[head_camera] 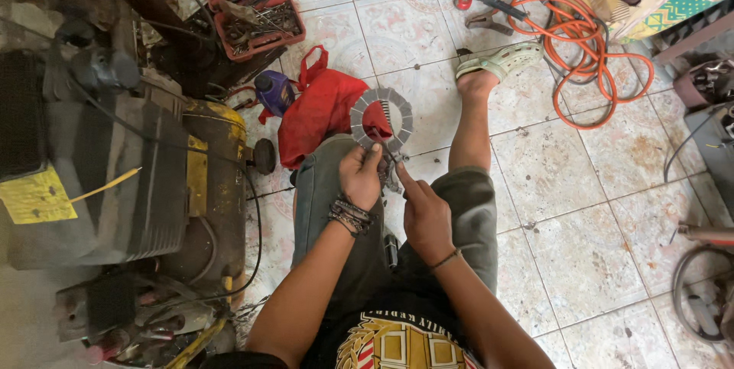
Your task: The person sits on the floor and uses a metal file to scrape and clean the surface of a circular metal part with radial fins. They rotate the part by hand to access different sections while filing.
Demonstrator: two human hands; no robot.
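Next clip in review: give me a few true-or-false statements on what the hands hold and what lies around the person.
1. The left hand holds a grey ring-shaped disc by its lower edge. True.
2. The right hand rests flat on the floor. False: it is raised beside the left hand, index finger pointing toward the disc.
3. A red bag lies behind the disc. True.
4. The coiled hose on the tiles is blue. False: it is orange.
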